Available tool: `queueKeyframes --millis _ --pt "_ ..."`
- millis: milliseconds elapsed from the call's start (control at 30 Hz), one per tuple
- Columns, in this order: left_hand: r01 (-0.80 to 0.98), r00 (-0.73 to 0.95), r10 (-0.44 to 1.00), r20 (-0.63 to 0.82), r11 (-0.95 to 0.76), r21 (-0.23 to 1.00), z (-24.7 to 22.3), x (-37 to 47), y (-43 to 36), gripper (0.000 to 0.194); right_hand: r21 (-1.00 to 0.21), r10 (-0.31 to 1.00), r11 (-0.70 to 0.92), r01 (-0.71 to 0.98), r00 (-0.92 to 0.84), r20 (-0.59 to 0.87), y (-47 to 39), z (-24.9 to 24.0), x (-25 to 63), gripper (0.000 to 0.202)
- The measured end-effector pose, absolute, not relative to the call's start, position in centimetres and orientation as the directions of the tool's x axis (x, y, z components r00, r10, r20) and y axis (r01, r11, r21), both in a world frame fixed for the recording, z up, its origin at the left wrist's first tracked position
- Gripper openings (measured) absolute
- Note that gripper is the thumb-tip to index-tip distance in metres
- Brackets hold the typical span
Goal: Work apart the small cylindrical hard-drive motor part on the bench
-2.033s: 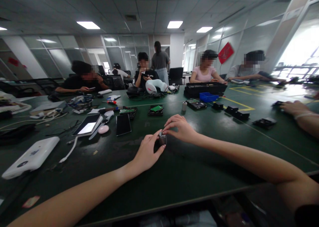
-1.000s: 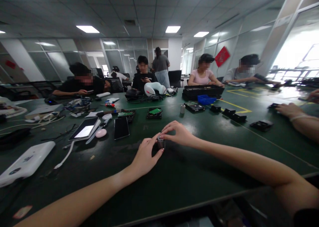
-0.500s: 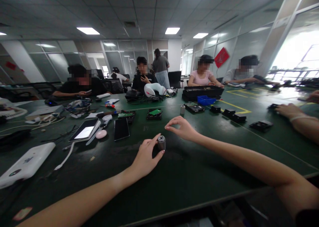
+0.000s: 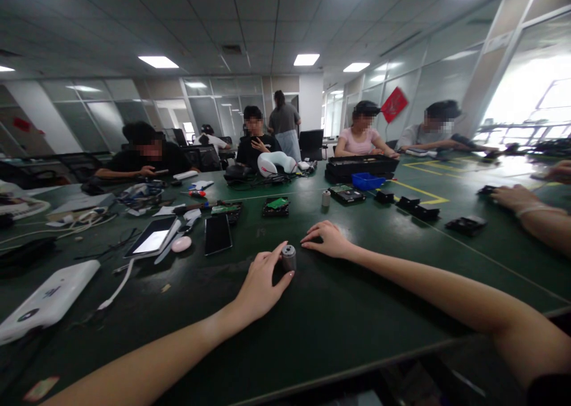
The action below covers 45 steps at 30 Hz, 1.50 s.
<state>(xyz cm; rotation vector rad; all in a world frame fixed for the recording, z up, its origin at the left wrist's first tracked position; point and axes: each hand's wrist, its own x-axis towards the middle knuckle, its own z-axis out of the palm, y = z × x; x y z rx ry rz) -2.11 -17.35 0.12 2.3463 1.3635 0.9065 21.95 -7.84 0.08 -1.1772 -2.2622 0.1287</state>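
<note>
My left hand point(image 4: 263, 281) has its thumb and fingers round a small grey metal cylinder point(image 4: 289, 258). The cylinder stands upright on the dark green table, and dark spots show on its top face. Just right of it, my right hand point(image 4: 328, 241) is low over the tabletop, apart from the cylinder. Its fingers are bent and the fingertips come close to the thumb in a pinch. Whatever may be between those tips is too small to make out. A second, paler cylinder point(image 4: 326, 199) stands farther back, beyond my right hand.
A black phone point(image 4: 218, 235), a lit phone point(image 4: 156, 236) and a white device point(image 4: 49, 299) lie left. Farther back are circuit-board drives point(image 4: 275, 206), a blue tray point(image 4: 368, 181) and black parts point(image 4: 417, 207). Several people sit around the table; a co-worker's hand point(image 4: 513, 198) is at right.
My right hand has come down from above and beside the cylinder toward the tabletop. My left hand stays round the cylinder, which has not moved.
</note>
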Motion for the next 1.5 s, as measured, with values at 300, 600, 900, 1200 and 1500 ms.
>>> queueKeyframes --millis 300,600,900,1200,1500 --pt "0.680 0.345 0.857 0.384 -0.510 0.528 0.0 -1.8 -17.3 0.057 -0.445 0.664 0.741 0.502 -0.449 0.598 -10.7 3.5 19.3 0.018" --pt "0.659 0.358 0.829 0.429 -0.550 0.513 -0.2 -2.1 -17.1 0.051 -0.525 0.617 0.778 0.344 -0.574 0.538 -13.7 4.7 17.5 0.016" --pt "0.664 0.362 0.833 0.418 -0.545 0.512 -0.1 -2.1 -17.2 0.054 -0.560 0.699 0.712 0.424 -0.501 0.510 -13.5 4.7 17.5 0.017" --pt "0.668 0.368 0.828 0.423 -0.552 0.498 -0.3 -2.1 -17.1 0.054 -0.531 0.685 0.727 0.437 -0.527 0.504 -13.7 4.5 17.5 0.017" --pt "0.659 0.367 0.833 0.415 -0.547 0.516 -0.3 -2.1 -17.1 0.060 -0.553 0.716 0.696 0.458 -0.501 0.486 -13.7 4.3 17.4 0.018"
